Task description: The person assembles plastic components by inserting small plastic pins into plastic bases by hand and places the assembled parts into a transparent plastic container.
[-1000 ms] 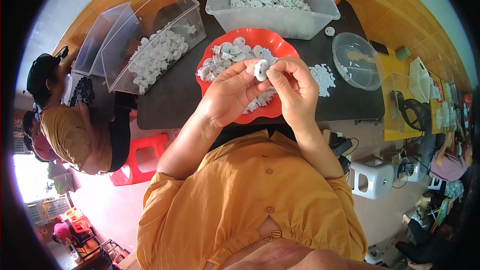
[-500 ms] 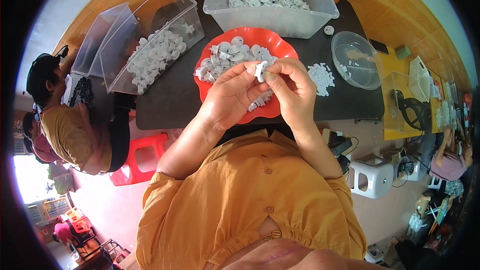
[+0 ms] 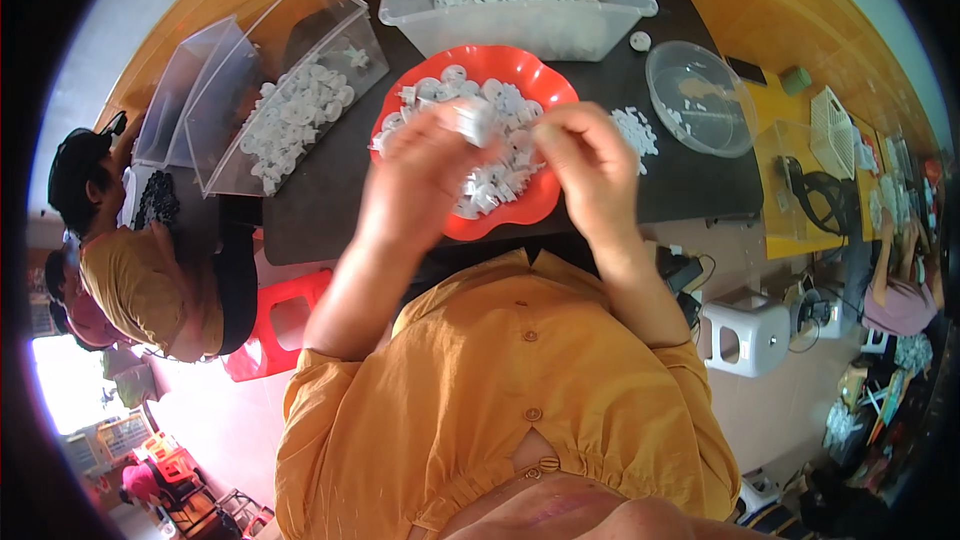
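My left hand (image 3: 425,175), smeared by motion, grips a small white plastic part (image 3: 474,124) between thumb and fingers. It hovers over the left half of a red scalloped bowl (image 3: 545,212). Similar white parts with round discs (image 3: 492,188) fill this bowl. Above the bowl's right rim, my right hand (image 3: 598,175) has its thumb and fingertips pinched together. Whatever sits in that pinch is too small or hidden to name. Just right of this hand, a pile of tiny white pieces (image 3: 632,135) lies on the dark table (image 3: 700,195).
Behind the bowl stands a clear bin (image 3: 520,30) of white parts, and to its left a tilted clear box (image 3: 300,125) holds more. A round clear tub (image 3: 703,105) lies at right. A co-worker (image 3: 140,270) sits at left beside a red stool (image 3: 280,325).
My hands have parted from over the bowl's middle. The left has moved left with the white part; the right stays near the right rim. The view has shifted slightly.
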### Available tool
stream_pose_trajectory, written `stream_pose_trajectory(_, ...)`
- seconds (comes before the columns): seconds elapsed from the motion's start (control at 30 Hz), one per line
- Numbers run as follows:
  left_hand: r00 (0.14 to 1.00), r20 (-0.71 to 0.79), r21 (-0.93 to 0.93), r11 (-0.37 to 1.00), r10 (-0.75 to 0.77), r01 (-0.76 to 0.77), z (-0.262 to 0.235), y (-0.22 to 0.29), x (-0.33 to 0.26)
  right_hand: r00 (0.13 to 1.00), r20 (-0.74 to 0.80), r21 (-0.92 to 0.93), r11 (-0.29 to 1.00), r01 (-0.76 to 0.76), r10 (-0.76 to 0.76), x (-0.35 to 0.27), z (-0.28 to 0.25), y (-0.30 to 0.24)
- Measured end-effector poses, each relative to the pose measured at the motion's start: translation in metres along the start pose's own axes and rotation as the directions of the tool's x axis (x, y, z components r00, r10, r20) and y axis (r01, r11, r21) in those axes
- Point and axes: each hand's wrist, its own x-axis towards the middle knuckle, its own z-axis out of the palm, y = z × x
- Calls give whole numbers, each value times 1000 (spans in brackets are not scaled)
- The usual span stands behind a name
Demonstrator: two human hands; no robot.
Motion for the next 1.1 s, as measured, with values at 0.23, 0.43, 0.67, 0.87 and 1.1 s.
stream_pose_trajectory(0.23,621,-113,848,401,776,-346,-108,172,31,997,83,-631,774,48,6,-39,-96,31)
stream_pose_trajectory(0.43,695,156,926,-348,702,144,-133,178,40,932,357,-774,540,330,-58,-47,-88,21)
stream_pose_trajectory(0.67,846,532,843,-120,42,-524,-19,28,39,856,497,-671,564,481,-139,-73,-114,23)
stream_pose_trajectory(0.87,846,456,753,-388,-275,-532,-17,-26,77,944,302,-547,786,288,-136,-79,-111,20)
stream_pose_trajectory(1.1,954,205,966,200,-218,-162,1,-8,67,1000,-21,-143,989,-18,15,-48,-64,-4)
